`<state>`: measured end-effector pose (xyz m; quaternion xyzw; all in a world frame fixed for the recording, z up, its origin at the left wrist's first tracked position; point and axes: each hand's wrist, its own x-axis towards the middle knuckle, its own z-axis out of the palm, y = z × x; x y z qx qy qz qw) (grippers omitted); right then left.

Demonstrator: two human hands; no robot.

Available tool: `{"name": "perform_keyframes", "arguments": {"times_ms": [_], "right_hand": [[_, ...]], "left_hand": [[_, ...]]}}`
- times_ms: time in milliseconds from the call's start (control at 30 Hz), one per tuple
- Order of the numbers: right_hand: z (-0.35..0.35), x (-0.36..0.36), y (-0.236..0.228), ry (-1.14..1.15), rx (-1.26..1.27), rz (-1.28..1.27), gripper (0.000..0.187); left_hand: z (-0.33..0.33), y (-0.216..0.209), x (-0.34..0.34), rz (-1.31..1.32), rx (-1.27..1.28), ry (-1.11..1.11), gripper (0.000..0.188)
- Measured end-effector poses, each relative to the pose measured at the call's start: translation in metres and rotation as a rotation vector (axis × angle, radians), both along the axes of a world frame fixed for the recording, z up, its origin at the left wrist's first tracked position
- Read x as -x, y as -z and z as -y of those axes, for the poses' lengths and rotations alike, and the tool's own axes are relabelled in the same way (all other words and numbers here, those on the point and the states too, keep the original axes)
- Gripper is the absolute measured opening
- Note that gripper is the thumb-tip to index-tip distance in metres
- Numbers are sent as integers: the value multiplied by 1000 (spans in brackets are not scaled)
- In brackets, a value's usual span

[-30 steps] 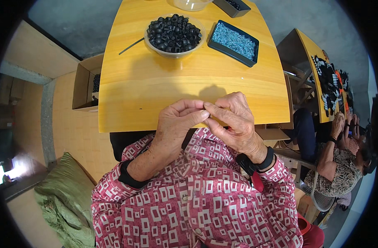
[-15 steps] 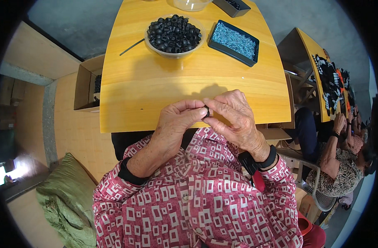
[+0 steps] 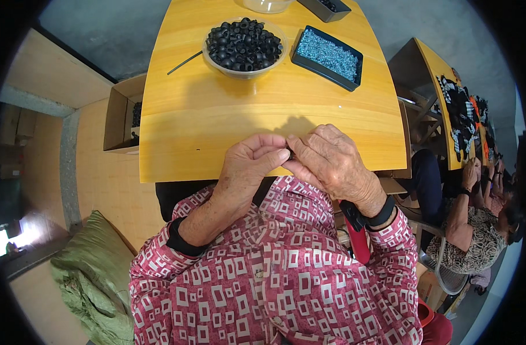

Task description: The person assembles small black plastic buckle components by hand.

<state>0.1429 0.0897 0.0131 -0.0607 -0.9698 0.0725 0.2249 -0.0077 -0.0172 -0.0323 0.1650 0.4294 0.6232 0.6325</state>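
Both my hands meet over the near edge of the yellow table. Between the thumb and fingers of my left hand point(image 3: 252, 162) is a small black piece point(image 3: 289, 154), mostly covered by fingertips. My right hand point(image 3: 331, 162) closes on the same piece from the other side, its fingers bent and the thumb underneath. Farther off stands a clear bowl point(image 3: 240, 73) heaped with small black cup-shaped parts point(image 3: 244, 46). Right of it lies a black tray point(image 3: 325, 79) filled with tiny shiny bluish pieces point(image 3: 327, 54).
A thin black stick point(image 3: 184, 63) lies beside the bowl on the table point(image 3: 263, 106). At the back are another clear bowl point(image 3: 269, 6) and a dark tray point(image 3: 326, 12). A cardboard box point(image 3: 120, 118) stands left, above a green sack point(image 3: 96, 276). People sit at another table point(image 3: 427, 63) on the right.
My right hand has rolled over slightly, its back turning more upward and its fingers curling in around the black piece. The left hand stays nearly in place.
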Motion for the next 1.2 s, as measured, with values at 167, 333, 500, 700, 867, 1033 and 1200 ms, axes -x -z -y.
{"name": "perform_keyframes", "arguments": {"times_ms": [167, 333, 500, 700, 867, 1033, 1200], "right_hand": [[0, -1, -2, -42, 47, 21, 28], [-3, -6, 3, -72, 145, 18, 28], [-2, -6, 4, -59, 161, 3, 29], [-4, -5, -3, -37, 110, -36, 29], [-3, -3, -8, 10, 55, -92, 27], [0, -1, -5, -10, 62, -28, 26], [3, 9, 0, -55, 51, -71, 25]], "left_hand": [[2, -7, 1, -119, -57, 29, 40], [3, -4, 0, -116, -32, 94, 45], [3, -4, 0, -178, -46, 105, 51], [1, -12, 4, -281, -79, 111, 53], [2, -19, 8, -430, -149, 39, 45], [-3, -17, -1, -283, -212, -15, 36], [-12, -11, -4, -263, -211, -11, 35]]}}
